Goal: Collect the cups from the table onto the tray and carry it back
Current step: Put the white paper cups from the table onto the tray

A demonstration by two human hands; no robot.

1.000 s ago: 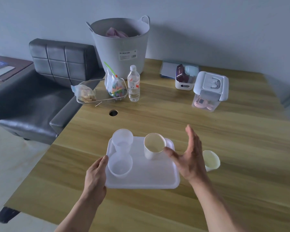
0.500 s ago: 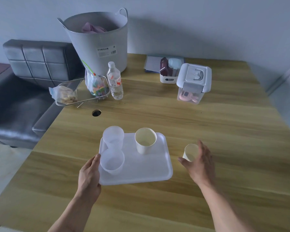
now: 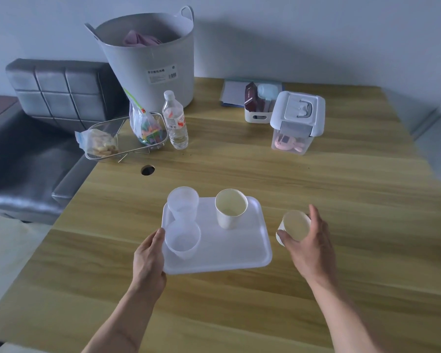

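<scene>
Our right hand [image 3: 308, 242] clamps the tilted paper cup [image 3: 294, 226] right of the tray [image 3: 242, 253]; we level it before setting down, while our left hand [image 3: 148, 261] grips the tray's edge.

A wooden table [image 3: 316, 189] stood against a plain pale grey wall [image 3: 290, 34]. Left of the table sat a dark quilted leather sofa [image 3: 49, 103], with pale floor [image 3: 8, 250] showing below it. The light was dim and soft.

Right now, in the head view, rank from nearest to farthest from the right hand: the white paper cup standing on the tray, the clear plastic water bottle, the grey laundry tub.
From the right hand:
1. White paper cup, on the tray, to its left.
2. Clear plastic water bottle, far left of the table.
3. Grey laundry tub, at the back by the wall.
</scene>
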